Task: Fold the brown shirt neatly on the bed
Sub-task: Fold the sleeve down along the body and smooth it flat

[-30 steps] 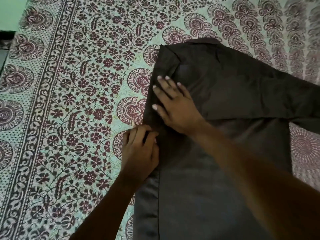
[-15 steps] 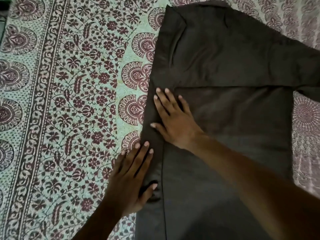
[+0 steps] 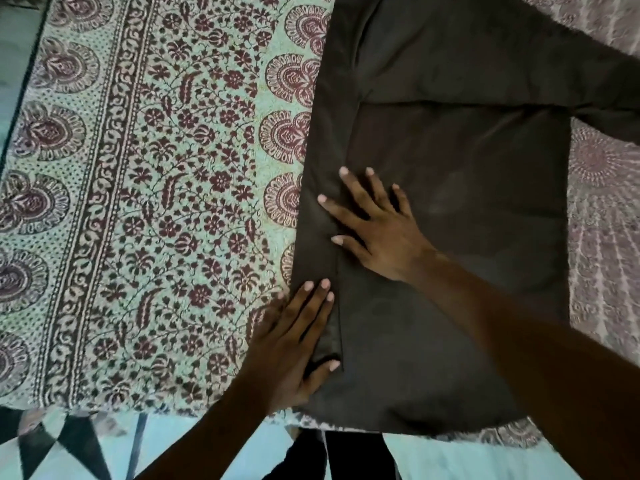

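One side fold looks done: shirt [image 3: 467, 202] lies spread on bed [image 3: 156, 202], hem near front edge, narrow strip [image 3: 317, 202] along near-side edge turned in flat. Left hand [image 3: 294, 344] flat, fingers straight, pressing strip's lower end. Right hand [image 3: 377, 233] splayed flat on body just beside crease. Neither grasps cloth. Sleeve [image 3: 606, 109] crosses top, juts out far side. Left to do: other side fold, sleeve tuck, probably final halving.

Dim, soft, even light without hard shadows; slight motion blur throughout, wide-angle bending at the edges.
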A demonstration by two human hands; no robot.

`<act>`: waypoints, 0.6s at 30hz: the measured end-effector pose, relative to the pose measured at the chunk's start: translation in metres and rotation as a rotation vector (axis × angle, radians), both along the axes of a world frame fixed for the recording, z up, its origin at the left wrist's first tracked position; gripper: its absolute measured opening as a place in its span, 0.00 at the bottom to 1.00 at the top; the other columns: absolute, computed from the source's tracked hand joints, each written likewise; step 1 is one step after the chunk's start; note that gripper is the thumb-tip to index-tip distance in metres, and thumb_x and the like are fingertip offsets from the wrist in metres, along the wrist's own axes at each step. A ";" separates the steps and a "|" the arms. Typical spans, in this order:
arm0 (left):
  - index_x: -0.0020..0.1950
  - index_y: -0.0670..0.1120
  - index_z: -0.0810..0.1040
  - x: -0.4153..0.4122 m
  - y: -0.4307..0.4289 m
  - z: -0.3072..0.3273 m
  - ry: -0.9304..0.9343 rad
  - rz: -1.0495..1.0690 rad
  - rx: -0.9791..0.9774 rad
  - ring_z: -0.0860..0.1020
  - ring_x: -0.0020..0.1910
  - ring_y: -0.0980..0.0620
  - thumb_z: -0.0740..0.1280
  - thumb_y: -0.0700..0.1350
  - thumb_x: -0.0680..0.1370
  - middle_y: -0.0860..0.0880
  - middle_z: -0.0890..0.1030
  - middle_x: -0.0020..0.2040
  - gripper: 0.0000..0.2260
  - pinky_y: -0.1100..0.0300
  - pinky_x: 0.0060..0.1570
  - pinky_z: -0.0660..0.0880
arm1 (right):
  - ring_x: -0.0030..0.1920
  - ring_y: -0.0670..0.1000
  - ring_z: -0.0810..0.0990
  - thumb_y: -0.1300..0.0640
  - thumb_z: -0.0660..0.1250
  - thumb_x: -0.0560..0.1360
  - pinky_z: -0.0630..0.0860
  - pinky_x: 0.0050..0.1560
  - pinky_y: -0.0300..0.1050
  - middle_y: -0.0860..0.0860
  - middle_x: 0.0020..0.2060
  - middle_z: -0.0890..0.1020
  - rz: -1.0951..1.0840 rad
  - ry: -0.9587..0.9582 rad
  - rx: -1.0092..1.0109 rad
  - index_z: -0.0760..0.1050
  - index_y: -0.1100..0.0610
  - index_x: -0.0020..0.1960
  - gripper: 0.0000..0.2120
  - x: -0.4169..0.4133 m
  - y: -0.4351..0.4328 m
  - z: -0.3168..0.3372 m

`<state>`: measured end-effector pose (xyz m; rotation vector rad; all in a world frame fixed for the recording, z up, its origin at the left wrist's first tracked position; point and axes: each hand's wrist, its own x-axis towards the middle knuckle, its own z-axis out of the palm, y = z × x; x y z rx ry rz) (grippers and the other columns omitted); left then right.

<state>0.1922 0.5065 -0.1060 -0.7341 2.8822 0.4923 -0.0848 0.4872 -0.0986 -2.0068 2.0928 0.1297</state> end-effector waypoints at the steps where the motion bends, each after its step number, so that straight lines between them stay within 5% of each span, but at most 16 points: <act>1: 0.84 0.45 0.56 0.003 0.007 -0.001 0.003 -0.015 -0.001 0.52 0.84 0.47 0.58 0.65 0.82 0.48 0.53 0.85 0.37 0.41 0.77 0.63 | 0.84 0.60 0.47 0.34 0.49 0.83 0.56 0.76 0.71 0.49 0.84 0.47 0.042 0.010 -0.006 0.49 0.37 0.82 0.29 0.005 0.007 -0.003; 6: 0.83 0.44 0.62 0.026 0.035 -0.004 0.098 -0.187 -0.001 0.55 0.84 0.46 0.58 0.56 0.84 0.47 0.55 0.85 0.29 0.40 0.77 0.63 | 0.84 0.59 0.48 0.39 0.49 0.86 0.55 0.77 0.67 0.50 0.84 0.51 0.059 0.014 -0.039 0.51 0.37 0.82 0.25 0.046 0.103 -0.009; 9: 0.79 0.45 0.69 0.027 0.033 -0.003 0.189 -0.032 -0.053 0.60 0.82 0.44 0.57 0.54 0.84 0.46 0.62 0.83 0.25 0.40 0.76 0.64 | 0.84 0.56 0.49 0.41 0.48 0.86 0.58 0.76 0.66 0.51 0.84 0.50 0.028 -0.034 -0.015 0.52 0.39 0.83 0.25 0.064 0.143 -0.002; 12: 0.82 0.45 0.64 0.020 0.017 -0.003 0.124 0.115 -0.078 0.58 0.83 0.42 0.57 0.58 0.84 0.45 0.59 0.84 0.29 0.39 0.78 0.59 | 0.84 0.57 0.51 0.43 0.49 0.86 0.58 0.78 0.63 0.54 0.84 0.52 -0.053 -0.114 -0.095 0.55 0.44 0.83 0.26 0.060 0.126 0.003; 18: 0.85 0.46 0.53 0.024 0.022 -0.007 -0.067 -0.002 -0.128 0.50 0.85 0.44 0.53 0.62 0.84 0.48 0.50 0.86 0.34 0.39 0.79 0.56 | 0.84 0.57 0.48 0.38 0.50 0.85 0.56 0.78 0.65 0.51 0.84 0.51 0.020 -0.064 -0.098 0.54 0.44 0.83 0.28 0.042 0.036 -0.008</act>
